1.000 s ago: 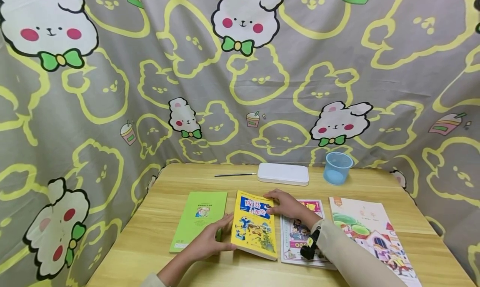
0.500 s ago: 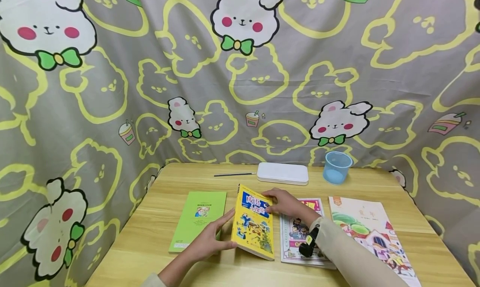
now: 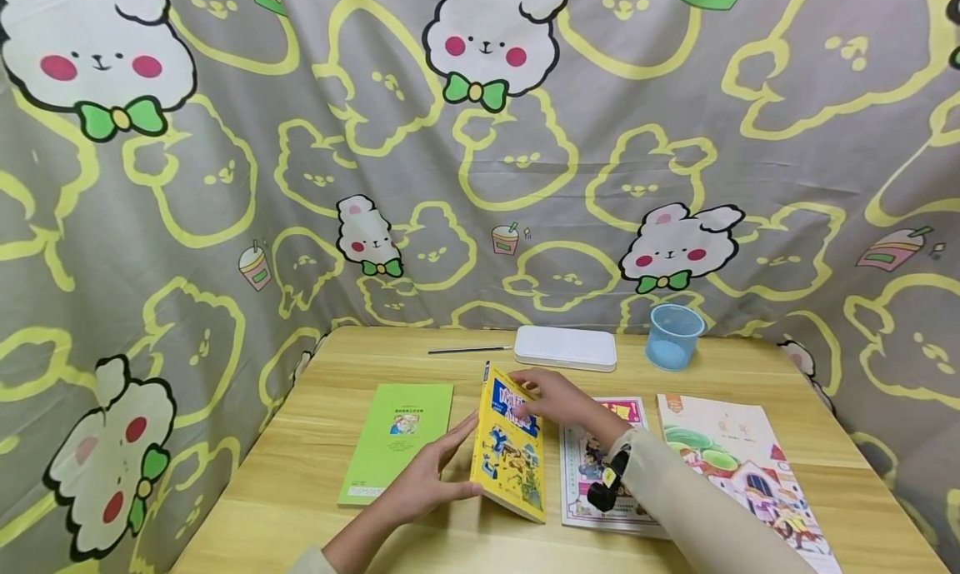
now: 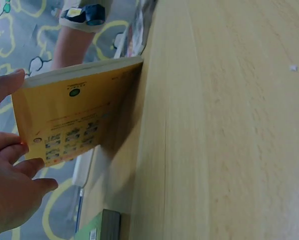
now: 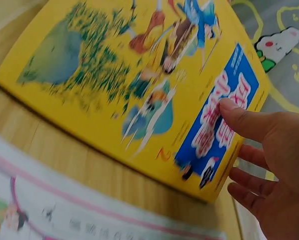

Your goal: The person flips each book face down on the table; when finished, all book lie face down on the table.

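A yellow paperback book (image 3: 510, 466) with a blue title panel stands tilted in the middle of the table, its left, spine side raised and its right edge low by the tabletop. My left hand (image 3: 427, 482) holds it at the spine side, thumb at the near corner. In the left wrist view, the fingers of that hand (image 4: 12, 195) lie against the orange-yellow back cover (image 4: 64, 110). My right hand (image 3: 558, 399) grips the far right corner. Its thumb presses the blue title panel (image 5: 212, 120) in the right wrist view, with the other fingers behind the far edge.
A green book (image 3: 401, 441) lies to the left. On the right lie a pink-and-white book (image 3: 592, 507), partly under my right forearm, and a white illustrated book (image 3: 742, 457). Behind are a thin dark stick (image 3: 468, 350), a white case (image 3: 566, 347) and a blue cup (image 3: 675, 337).
The yellow book has tipped up more steeply, its spine side rising and shifting right. Both hands have moved slightly with it, keeping their hold.
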